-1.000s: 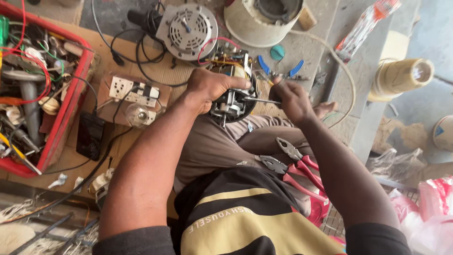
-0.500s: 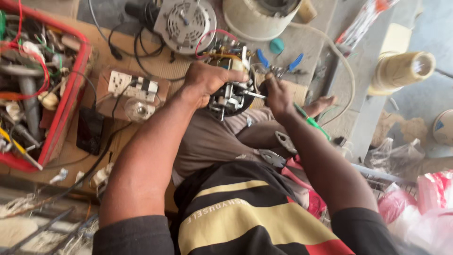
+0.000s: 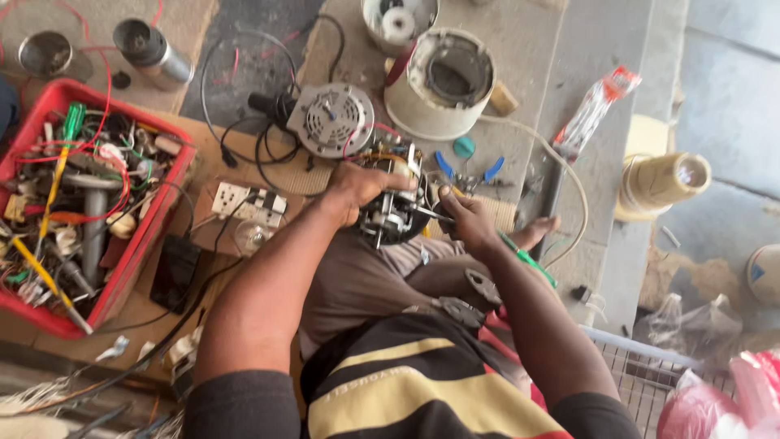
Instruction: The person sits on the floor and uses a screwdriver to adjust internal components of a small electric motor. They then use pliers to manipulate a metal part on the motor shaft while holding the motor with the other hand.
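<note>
A small electric motor [image 3: 392, 216] with copper windings rests on my lap. My left hand [image 3: 358, 186] grips it from the left over its top. From the right, my right hand [image 3: 464, 221] holds a green-handled screwdriver [image 3: 526, 260] with its metal shaft pointing into the motor's side. The green handle sticks out behind my fist along my forearm. The shaft's tip is hidden among the motor's parts.
A red crate [image 3: 122, 272] of wires and tools stands at the left. A socket board [image 3: 248, 203], a second round motor [image 3: 331, 119], a white round housing [image 3: 439, 81], blue-handled pliers [image 3: 467, 171] and a tape roll [image 3: 662, 179] lie around. More pliers [image 3: 481, 286] rest on my thigh.
The view has shifted, so everything sits lower in the picture. Both hands stay on the motor, and the right hand has closed in a little with the screwdriver.
</note>
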A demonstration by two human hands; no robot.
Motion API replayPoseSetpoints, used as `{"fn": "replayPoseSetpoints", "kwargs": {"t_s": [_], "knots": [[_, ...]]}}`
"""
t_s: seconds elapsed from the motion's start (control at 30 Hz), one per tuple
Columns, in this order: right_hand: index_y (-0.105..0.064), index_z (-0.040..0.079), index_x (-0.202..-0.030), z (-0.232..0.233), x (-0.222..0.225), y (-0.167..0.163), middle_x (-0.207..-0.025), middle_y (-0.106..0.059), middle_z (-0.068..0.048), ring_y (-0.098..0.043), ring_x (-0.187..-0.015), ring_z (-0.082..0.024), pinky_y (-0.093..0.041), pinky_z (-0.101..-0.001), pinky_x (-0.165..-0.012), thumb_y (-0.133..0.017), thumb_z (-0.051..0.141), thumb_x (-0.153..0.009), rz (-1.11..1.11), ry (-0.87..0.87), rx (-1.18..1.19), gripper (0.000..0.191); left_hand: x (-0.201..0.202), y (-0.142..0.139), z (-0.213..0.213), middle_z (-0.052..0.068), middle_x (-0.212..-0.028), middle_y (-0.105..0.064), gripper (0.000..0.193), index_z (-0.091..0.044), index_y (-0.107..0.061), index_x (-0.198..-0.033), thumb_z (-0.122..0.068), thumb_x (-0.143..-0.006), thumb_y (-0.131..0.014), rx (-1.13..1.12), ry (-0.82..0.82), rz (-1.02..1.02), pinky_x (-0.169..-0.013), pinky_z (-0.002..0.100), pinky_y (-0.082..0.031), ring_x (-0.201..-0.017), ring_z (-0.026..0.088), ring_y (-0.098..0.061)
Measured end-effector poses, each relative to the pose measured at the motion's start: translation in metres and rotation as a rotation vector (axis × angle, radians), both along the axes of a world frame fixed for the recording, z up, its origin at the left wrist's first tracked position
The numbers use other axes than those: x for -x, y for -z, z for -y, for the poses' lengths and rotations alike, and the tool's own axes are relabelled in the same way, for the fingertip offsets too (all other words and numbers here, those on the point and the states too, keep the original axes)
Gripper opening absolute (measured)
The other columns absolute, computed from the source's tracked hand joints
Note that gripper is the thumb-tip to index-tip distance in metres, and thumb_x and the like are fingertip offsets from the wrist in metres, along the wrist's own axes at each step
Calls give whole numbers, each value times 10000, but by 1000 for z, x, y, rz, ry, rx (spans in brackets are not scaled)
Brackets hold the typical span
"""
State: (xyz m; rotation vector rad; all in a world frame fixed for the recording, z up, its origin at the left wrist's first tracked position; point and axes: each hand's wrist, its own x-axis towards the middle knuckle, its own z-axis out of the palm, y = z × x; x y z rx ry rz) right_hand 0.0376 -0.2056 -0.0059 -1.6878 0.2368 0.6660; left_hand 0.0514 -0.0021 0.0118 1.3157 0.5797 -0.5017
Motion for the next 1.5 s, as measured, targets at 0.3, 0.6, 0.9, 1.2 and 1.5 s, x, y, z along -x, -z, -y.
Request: {"fn": "replayPoseSetpoints", "kwargs": {"t_s": [0.3,0.6,0.9,1.2,1.5], "knots": [[-738,-19,-949,79,37,16,-743,-592,-27,-484,-630,-112,-374,-282,-569,-667,384,-1021,49,310,-31,416,29,-13,-19,80,-964,-742,487,-23,-738,-1053,-232,-659,-933,-29,28,355,-750,302,-613,-815,142,-726],[-654,7,-1358,51,28,18,-1294,-679,-162,-638,-1193,-312,-520,-420,-1008,-731,351,-934,121,-57,101,551,55,-38,1,77,-943,-721,563,9,-659,-1178,-146,-701,-915,498,-238,705,-807,357,-628,-822,187,-720],[-431,24,-1515,18,51,-2,-1509,-518,-150,-491,-1429,-321,-409,-595,-1192,-704,297,-1052,148,18,-1181,603,59,-67,52,72,-1051,-700,557,-17,-591,-1174,-40,-734,-932,420,-363,848,-823,337,-591,-929,153,-698],[-378,69,-1597,34,32,13,-1597,-447,-164,-475,-1450,-351,-340,-533,-1259,-751,356,-906,333,163,-1067,836,80,-100,82,143,-1334,-642,911,-22,-421,-1458,-166,-739,-962,-144,-212,1102,-1070,389,-599,-1229,272,-699],[-331,164,-1620,32,24,1,-1652,-384,-105,-420,-1490,-318,-342,-506,-1262,-740,762,-752,426,291,-1014,1130,90,-107,95,307,-1473,-500,1121,149,-231,-1578,-237,-782,-919,-402,-98,1232,-1216,486,-447,-1386,444,-556]]}}
